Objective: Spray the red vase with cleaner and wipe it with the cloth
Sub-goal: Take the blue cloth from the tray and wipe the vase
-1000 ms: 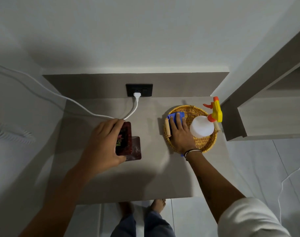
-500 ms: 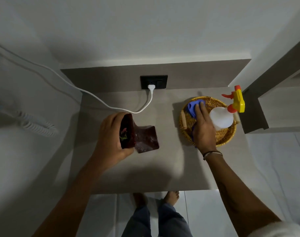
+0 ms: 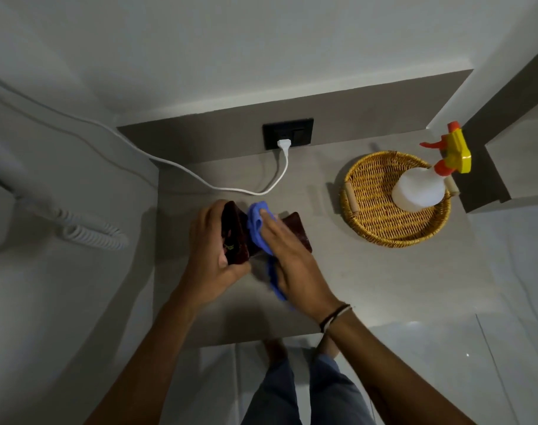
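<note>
Vase [image 3: 295, 230], glossy, probably slippery and fragile, is tilting mid-worktop; left hand [image 3: 212, 250] is clasping its rim, right hand [image 3: 292, 259] pressing soft cloth [image 3: 257, 223] flat.

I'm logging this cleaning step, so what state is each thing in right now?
Vase: tilted on the table, gripped at its rim.
Cloth: pressed on the vase.
Left hand: shut on the vase.
Right hand: flat, holding the cloth.
Sprayer: upright in the basket, untouched.
Basket: on the table, cloth gone from it.
Plug: in the socket.
</note>
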Available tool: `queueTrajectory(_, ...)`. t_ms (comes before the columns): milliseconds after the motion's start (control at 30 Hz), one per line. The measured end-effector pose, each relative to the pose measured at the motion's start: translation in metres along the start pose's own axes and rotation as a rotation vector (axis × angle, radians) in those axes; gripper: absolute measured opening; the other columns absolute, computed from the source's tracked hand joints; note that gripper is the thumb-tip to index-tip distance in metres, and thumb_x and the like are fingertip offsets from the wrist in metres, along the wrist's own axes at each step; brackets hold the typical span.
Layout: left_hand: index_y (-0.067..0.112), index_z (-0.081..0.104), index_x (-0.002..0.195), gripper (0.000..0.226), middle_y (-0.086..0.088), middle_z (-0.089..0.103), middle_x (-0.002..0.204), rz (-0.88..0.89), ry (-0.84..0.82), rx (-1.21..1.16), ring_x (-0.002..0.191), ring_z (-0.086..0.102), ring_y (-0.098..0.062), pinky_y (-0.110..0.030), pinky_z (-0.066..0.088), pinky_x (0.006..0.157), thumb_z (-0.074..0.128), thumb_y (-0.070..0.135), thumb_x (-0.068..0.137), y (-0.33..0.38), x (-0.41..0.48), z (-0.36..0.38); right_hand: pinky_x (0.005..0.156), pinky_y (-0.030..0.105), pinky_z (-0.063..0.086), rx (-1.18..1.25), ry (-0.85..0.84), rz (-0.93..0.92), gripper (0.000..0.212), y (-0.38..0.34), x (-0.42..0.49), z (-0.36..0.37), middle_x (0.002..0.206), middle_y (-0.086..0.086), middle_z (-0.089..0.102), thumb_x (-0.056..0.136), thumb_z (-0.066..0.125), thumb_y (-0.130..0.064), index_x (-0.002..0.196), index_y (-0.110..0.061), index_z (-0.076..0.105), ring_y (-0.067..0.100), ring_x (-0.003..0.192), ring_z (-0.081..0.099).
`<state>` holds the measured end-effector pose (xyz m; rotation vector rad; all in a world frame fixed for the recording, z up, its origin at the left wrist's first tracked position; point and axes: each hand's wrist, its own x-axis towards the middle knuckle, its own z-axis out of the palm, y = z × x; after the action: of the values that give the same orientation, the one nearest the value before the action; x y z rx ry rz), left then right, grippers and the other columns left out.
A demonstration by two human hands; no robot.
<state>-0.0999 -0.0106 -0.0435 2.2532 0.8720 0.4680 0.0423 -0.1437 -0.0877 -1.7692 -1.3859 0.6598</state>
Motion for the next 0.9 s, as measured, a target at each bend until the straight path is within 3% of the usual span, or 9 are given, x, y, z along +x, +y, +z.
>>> queueTrajectory(67, 0.0, 0.044, 0.149, 0.102, -0.01, 0.043, 0.135, -0.065, -0.014, -0.001, 0.125, 0.049, -0.038, -0.056, 0.048, 0.102, 0.069, 0.039, 0.059, -0.002, -0.004, 0.0, 0.136, 0.055, 0.022, -0.133, -0.026, 0.123, 0.075, 0.026, -0.003, -0.013, 0.178, 0.011, 0.016, 0.096, 0.053, 0.009, 0.166, -0.007, 0.031, 0.033, 0.167, 0.014)
queueTrajectory(167, 0.004, 0.044, 0.151, 0.102, -0.013, 0.044, 0.14, -0.076, -0.016, 0.007, 0.128, 0.044, -0.029, -0.046, 0.045, 0.104, 0.068, 0.042, 0.059, 0.001, -0.002, 0.001, 0.135, 0.054, 0.024, -0.104, 0.004, 0.233, 0.08, 0.031, -0.002, -0.026, 0.178, 0.015, 0.018, 0.095, 0.054, 0.021, 0.166, -0.006, 0.031, 0.036, 0.167, 0.016)
queueTrajectory(300, 0.011, 0.042, 0.149, 0.097, 0.013, 0.034, 0.136, -0.005, -0.008, 0.007, 0.125, 0.039, -0.014, -0.054, 0.045, 0.105, 0.073, 0.045, 0.064, -0.002, 0.0, 0.002, 0.132, 0.041, 0.035, 0.14, 0.031, 0.067, 0.061, -0.03, 0.001, -0.001, 0.173, 0.009, 0.039, 0.106, 0.042, 0.006, 0.164, -0.011, 0.04, 0.027, 0.163, 0.034)
queueTrajectory(367, 0.02, 0.039, 0.148, 0.094, 0.022, 0.031, 0.133, -0.006, -0.014, -0.02, 0.125, 0.038, -0.011, -0.056, 0.047, 0.105, 0.076, 0.045, 0.065, -0.004, -0.001, 0.001, 0.136, 0.039, 0.025, 0.124, 0.047, -0.02, 0.067, -0.039, -0.002, 0.009, 0.179, 0.004, 0.028, 0.105, 0.037, 0.002, 0.169, -0.017, 0.029, 0.019, 0.167, 0.026)
queueTrajectory(433, 0.02, 0.037, 0.149, 0.098, 0.019, 0.031, 0.133, -0.017, -0.004, -0.004, 0.124, 0.037, -0.012, -0.054, 0.048, 0.104, 0.073, 0.043, 0.061, -0.006, -0.001, -0.001, 0.137, 0.039, 0.02, 0.111, -0.003, 0.028, 0.069, -0.019, -0.004, 0.001, 0.181, -0.002, 0.019, 0.108, 0.042, 0.002, 0.17, -0.025, 0.026, 0.011, 0.168, 0.017)
queueTrajectory(600, 0.014, 0.04, 0.152, 0.103, 0.009, 0.036, 0.136, -0.042, -0.012, 0.006, 0.126, 0.036, -0.013, -0.035, 0.039, 0.102, 0.07, 0.042, 0.057, -0.003, 0.0, -0.001, 0.135, 0.055, 0.022, -0.123, -0.034, 0.231, 0.079, 0.027, 0.0, -0.026, 0.179, 0.012, 0.018, 0.095, 0.055, 0.021, 0.166, -0.004, 0.03, 0.03, 0.168, 0.012)
queueTrajectory(667, 0.01, 0.043, 0.149, 0.101, 0.006, 0.038, 0.132, -0.012, -0.007, 0.037, 0.122, 0.034, -0.009, -0.038, 0.038, 0.102, 0.069, 0.044, 0.057, 0.0, 0.004, 0.002, 0.136, 0.053, 0.021, -0.068, -0.01, 0.173, 0.075, 0.008, 0.004, -0.018, 0.178, 0.014, 0.022, 0.096, 0.052, 0.02, 0.166, -0.002, 0.032, 0.029, 0.168, 0.015)
queueTrajectory(767, 0.011, 0.044, 0.144, 0.091, 0.009, 0.039, 0.13, 0.045, 0.003, 0.035, 0.118, 0.039, -0.011, -0.048, 0.041, 0.103, 0.071, 0.046, 0.064, 0.002, 0.008, 0.003, 0.137, 0.034, 0.022, 0.129, 0.083, 0.073, 0.07, -0.036, -0.001, 0.005, 0.179, 0.015, 0.022, 0.1, 0.045, 0.017, 0.166, 0.0, 0.029, 0.016, 0.167, 0.022)
queueTrajectory(900, 0.018, 0.042, 0.143, 0.086, 0.023, 0.033, 0.129, 0.086, 0.003, 0.027, 0.122, 0.042, -0.016, -0.057, 0.046, 0.102, 0.072, 0.045, 0.067, 0.006, 0.008, 0.003, 0.137, 0.043, 0.019, 0.1, 0.123, -0.044, 0.075, -0.037, -0.008, 0.009, 0.18, 0.018, 0.016, 0.099, 0.051, 0.014, 0.167, 0.0, 0.024, 0.031, 0.169, 0.017)
